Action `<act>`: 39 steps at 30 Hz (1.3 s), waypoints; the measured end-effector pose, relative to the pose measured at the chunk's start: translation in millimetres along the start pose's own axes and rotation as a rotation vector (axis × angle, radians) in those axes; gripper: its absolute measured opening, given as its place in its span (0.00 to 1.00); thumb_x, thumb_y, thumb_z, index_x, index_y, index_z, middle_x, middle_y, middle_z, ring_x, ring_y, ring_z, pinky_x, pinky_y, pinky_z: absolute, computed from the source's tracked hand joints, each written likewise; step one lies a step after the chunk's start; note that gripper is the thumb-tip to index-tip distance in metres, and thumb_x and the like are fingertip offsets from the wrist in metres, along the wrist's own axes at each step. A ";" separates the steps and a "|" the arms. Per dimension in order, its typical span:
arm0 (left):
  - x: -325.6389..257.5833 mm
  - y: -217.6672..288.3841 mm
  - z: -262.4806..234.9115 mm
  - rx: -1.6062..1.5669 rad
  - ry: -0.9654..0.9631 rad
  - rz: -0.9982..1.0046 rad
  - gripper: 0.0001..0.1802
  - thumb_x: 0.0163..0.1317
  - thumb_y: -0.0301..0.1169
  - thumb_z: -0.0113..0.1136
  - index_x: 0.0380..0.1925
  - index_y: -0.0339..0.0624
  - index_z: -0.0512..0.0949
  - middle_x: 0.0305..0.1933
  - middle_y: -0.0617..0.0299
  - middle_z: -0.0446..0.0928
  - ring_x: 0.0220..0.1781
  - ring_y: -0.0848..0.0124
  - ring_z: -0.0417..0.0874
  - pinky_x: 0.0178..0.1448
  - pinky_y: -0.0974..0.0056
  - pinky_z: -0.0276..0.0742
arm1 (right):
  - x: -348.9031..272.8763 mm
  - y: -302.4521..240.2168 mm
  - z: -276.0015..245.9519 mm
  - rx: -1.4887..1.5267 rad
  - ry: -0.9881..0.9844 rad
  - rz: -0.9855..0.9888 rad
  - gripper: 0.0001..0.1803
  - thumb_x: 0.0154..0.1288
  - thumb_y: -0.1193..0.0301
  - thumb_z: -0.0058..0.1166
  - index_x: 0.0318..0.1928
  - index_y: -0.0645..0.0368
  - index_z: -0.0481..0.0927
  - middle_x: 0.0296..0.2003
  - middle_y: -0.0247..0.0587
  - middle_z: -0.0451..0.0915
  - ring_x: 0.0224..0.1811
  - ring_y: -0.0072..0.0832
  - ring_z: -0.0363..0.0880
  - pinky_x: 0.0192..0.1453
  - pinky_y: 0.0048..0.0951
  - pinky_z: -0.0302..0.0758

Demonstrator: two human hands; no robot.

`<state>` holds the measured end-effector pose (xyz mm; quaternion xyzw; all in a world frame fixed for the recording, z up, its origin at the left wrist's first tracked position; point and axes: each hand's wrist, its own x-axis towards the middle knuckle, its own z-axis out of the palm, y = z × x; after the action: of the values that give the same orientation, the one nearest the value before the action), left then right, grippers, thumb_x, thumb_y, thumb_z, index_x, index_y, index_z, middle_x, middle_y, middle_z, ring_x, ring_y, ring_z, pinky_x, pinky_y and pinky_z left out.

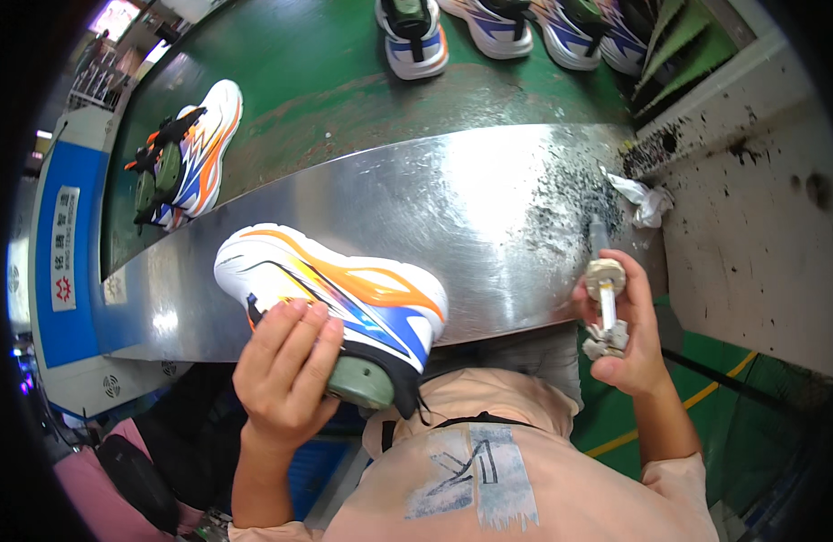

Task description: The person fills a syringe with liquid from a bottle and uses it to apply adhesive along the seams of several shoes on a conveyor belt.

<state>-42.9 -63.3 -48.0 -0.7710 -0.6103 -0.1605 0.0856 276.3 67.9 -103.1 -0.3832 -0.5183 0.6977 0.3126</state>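
Note:
A white sneaker (371,280) with orange and blue trim is held on its side over the near edge of the metal plate. My left hand (285,379) is closed round its upper, fingers across the lace area. From the shoe's opening shows a green block (362,382), which looks like a shoe last. My right hand (640,334) grips a slim tool with a whitish, lumpy, wrapped handle (606,278) and a grey tip, whose exact kind I cannot tell. The tip points away from me, above a black-smudged part of the plate, apart from the shoe.
The shiny metal plate (371,194) borders a green conveyor surface (299,108). Another sneaker (200,154) lies at the left; several more stand along the far side. A crumpled white tissue (649,200) lies by the stained side panel (750,181). Someone in pink (100,488) is at lower left.

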 end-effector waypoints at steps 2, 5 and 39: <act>-6.1 6.7 1.3 -0.005 0.028 -0.002 0.14 0.50 0.22 0.59 0.39 0.38 0.82 0.44 0.50 0.81 0.48 0.52 0.82 0.55 0.52 0.79 | 1.1 -2.9 5.0 -0.037 0.048 -0.012 0.63 0.36 0.49 0.78 0.68 0.59 0.53 0.47 0.36 0.71 0.43 0.20 0.68 0.49 0.20 0.67; -9.2 12.3 3.3 -0.062 0.107 0.018 0.12 0.54 0.25 0.64 0.39 0.44 0.82 0.44 0.50 0.81 0.47 0.56 0.83 0.53 0.55 0.81 | -2.6 -6.5 0.5 -0.151 0.024 0.005 0.63 0.38 0.44 0.76 0.68 0.59 0.53 0.47 0.36 0.72 0.41 0.19 0.68 0.46 0.19 0.68; -65.5 17.7 34.9 -0.194 0.348 -0.057 0.12 0.62 0.32 0.52 0.40 0.39 0.79 0.46 0.56 0.82 0.52 0.64 0.82 0.64 0.59 0.72 | 144.8 -97.8 263.0 0.295 -0.892 0.764 0.65 0.49 0.31 0.58 0.70 0.61 0.40 0.46 0.52 0.66 0.34 0.27 0.63 0.31 0.25 0.70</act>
<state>-34.1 -116.0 -102.6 -0.7188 -0.5894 -0.3516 0.1107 -19.7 87.6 5.0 -0.1654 -0.3227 0.9185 -0.1576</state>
